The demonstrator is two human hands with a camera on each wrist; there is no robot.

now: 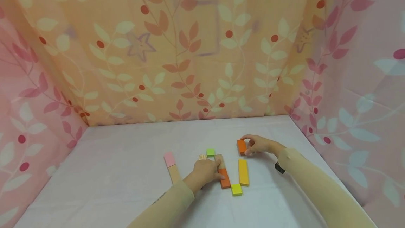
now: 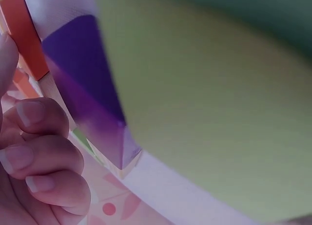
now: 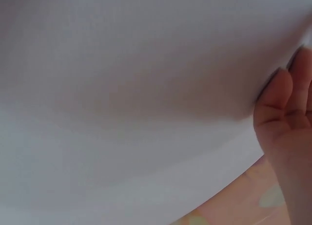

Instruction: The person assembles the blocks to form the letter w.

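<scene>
My right hand [image 1: 260,145] pinches an orange block [image 1: 241,147] by its ends, thumb nearest me and a finger at the far end. In the right wrist view that block is out of sight. My left hand [image 1: 205,171] reaches over the row, its thumb touching a darker orange block [image 1: 225,182] and a finger at the plain wooden block [image 1: 220,161] joined end to end with it. Beside the left hand lies a purple block [image 2: 83,64], hidden in the head view. Yellow square [image 1: 236,189] and long yellow [image 1: 243,172] blocks continue the zigzag.
A green square block [image 1: 210,152] and a striped block [image 1: 202,157] lie just beyond the left hand. Further left, a pink block [image 1: 169,159] meets a wooden block [image 1: 174,173]. Patterned curtains [image 1: 190,80] stand around the white table [image 1: 104,171].
</scene>
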